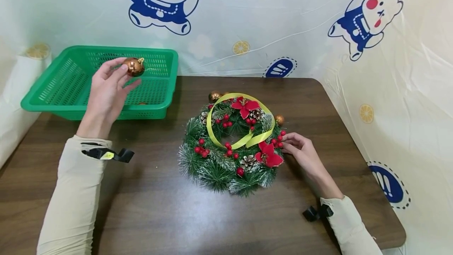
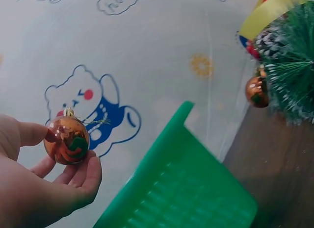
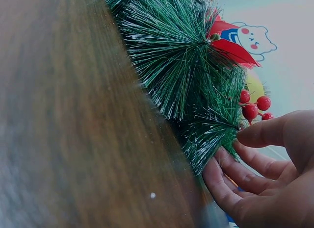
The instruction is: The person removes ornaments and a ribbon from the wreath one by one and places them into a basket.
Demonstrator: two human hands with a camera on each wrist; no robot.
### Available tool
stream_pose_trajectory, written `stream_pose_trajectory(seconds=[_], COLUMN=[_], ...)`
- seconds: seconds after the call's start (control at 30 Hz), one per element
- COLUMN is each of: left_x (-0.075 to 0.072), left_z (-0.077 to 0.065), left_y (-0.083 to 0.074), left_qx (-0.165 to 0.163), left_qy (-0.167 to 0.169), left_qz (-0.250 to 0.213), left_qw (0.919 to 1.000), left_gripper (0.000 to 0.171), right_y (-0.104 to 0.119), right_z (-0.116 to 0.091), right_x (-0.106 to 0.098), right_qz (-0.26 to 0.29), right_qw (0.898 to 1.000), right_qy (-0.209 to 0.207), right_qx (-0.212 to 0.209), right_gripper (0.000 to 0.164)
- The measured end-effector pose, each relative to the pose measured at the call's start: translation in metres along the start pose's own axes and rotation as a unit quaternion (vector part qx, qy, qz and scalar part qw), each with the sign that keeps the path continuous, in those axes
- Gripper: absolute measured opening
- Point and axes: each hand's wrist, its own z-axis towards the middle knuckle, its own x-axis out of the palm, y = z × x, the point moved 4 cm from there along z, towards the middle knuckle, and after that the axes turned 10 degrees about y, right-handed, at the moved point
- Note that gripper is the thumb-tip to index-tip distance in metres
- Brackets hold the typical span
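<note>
Sleeves (image 1: 70, 204) are flanking the wreath (image 1: 217, 170) on the table (image 1: 148, 200), ribbon (image 1: 209, 127) partly covering it; the left grip (image 1: 109, 93) is pinching a bauble (image 1: 133, 67) above the basket (image 1: 148, 112). Left wrist view: the bauble is reflecting green. Right wrist view: fingers (image 3: 222, 186) hidden from the head are showing, right grip (image 3: 277, 189) holding the wreath's edge.

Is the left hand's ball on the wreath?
Off: the left hand holds the ball near the basket, apart from the wreath.
</note>
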Motion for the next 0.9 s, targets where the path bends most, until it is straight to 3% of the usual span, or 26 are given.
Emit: stream_pose_trajectory(seconds=[0.33,0.6,0.9], left_x=[-0.024,-0.036,-0.046], left_z=[0.0,-0.001,-0.003], left_y=[-0.019,-0.017,-0.014], left_qx=[-0.003,-0.027,-0.028], left_qy=[-0.055,-0.08,-0.092], left_qz=[-0.023,0.008,0.021], left_qw=[0.9982,0.9964,0.9952], left_gripper=[0.033,0.034,0.034], right_y=[-0.001,-0.002,-0.002], right_z=[0.0,-0.002,0.0], right_x=[-0.001,0.0,0.0], right_qz=[0.003,0.007,0.005], right_qw=[1.0,1.0,1.0], right_qy=[-0.001,-0.003,-0.003], right_qx=[0.0,0.004,-0.003], right_gripper=[0.025,0.026,0.026])
